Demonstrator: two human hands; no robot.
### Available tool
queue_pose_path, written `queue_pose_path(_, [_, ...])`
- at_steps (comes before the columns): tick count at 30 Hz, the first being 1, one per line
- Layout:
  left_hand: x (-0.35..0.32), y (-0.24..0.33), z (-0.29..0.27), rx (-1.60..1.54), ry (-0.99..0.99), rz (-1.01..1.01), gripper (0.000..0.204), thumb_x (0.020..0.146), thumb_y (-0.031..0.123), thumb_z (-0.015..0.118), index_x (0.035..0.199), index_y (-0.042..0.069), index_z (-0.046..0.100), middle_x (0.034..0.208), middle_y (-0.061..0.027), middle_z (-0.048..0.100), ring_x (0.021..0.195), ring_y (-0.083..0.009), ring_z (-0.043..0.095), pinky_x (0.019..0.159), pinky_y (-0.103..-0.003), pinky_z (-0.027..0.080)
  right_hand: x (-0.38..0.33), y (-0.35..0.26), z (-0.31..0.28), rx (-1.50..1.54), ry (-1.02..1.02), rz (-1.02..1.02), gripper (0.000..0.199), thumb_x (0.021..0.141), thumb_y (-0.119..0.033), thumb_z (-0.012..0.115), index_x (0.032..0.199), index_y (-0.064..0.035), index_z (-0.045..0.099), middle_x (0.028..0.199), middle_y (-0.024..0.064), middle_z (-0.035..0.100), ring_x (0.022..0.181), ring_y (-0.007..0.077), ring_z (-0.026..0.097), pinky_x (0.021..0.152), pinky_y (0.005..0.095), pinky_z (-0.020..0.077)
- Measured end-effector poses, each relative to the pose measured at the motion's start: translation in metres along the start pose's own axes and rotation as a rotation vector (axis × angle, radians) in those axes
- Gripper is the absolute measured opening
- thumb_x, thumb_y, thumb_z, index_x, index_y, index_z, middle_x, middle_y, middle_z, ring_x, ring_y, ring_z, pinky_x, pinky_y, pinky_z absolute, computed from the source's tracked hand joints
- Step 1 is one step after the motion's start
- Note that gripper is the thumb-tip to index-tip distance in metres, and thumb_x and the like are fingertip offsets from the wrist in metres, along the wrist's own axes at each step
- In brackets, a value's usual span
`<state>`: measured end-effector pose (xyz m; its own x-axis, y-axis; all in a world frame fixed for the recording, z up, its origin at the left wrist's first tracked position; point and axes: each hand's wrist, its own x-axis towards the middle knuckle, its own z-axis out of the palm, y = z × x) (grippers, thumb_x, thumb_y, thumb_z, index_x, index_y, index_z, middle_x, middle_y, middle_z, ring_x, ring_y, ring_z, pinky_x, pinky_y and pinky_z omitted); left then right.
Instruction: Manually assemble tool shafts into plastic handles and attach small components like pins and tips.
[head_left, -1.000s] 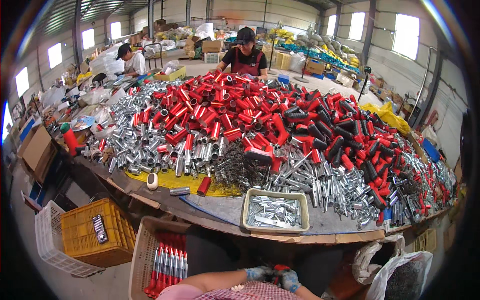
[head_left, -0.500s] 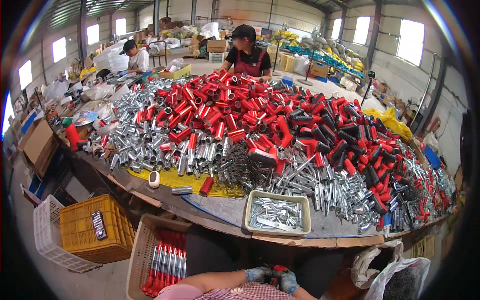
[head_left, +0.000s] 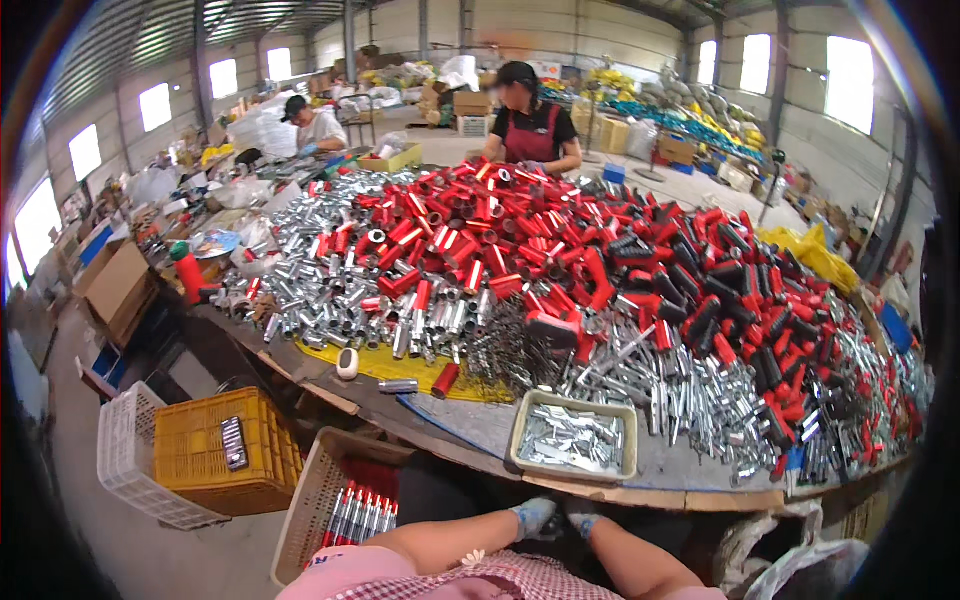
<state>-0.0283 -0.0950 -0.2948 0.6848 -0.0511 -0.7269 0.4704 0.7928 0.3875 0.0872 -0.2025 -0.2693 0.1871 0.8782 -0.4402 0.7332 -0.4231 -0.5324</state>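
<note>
My left hand (head_left: 534, 514) and my right hand (head_left: 583, 522), both in pale blue work gloves, are close together below the table's front edge. Their dark fingertips curl inward against a dark background. Whatever lies between them is too dark to make out. Just beyond my hands, on the table edge, stands a cream tray (head_left: 519, 455) with small silvery metal pieces. To the left of my left arm, a beige crate (head_left: 303, 507) holds red and silver rods in a row.
A large heap of red tubes (head_left: 480, 215), black-and-red grips (head_left: 705, 318) and silver metal parts (head_left: 690, 400) covers the table. Yellow (head_left: 230, 425) and white crates (head_left: 125, 455) stand at left. White sacks (head_left: 770, 545) sit at right. Two people work beyond the heap.
The view has swung left, so the table and crates appear farther right. My hands sit slightly higher in the picture. A red and black piece seen between them earlier no longer shows.
</note>
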Motion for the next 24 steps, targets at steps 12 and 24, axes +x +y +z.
queue_pose_path(12, [-0.065, 0.029, 0.034, 1.235, 0.207, 0.093, 0.030, 0.087, 0.035, 0.063, 0.100, 0.009, 0.067, 0.085, -0.0087, 0.066, 0.070, -0.0216, 0.061, 0.067, -0.033, 0.051, -0.002, -0.032, -0.047, 0.102, -0.250, -0.137, 0.036, 0.097, -0.031, 0.042, 0.118, -0.0114, 0.064, 0.115, 0.0117, 0.066, 0.106, 0.0272, 0.062, 0.094, 0.0373, 0.0468])
queue_pose_path(24, [-0.017, -0.020, 0.011, 1.165, 0.143, 0.303, 0.038, 0.085, 0.033, 0.064, 0.109, 0.005, 0.064, 0.094, -0.0153, 0.066, 0.082, -0.0256, 0.063, 0.077, -0.036, 0.051, 0.037, -0.116, -0.064, 0.224, -0.378, -0.100, 0.037, 0.097, -0.029, 0.039, 0.119, -0.0120, 0.063, 0.113, 0.0123, 0.066, 0.105, 0.0278, 0.063, 0.094, 0.0380, 0.0465])
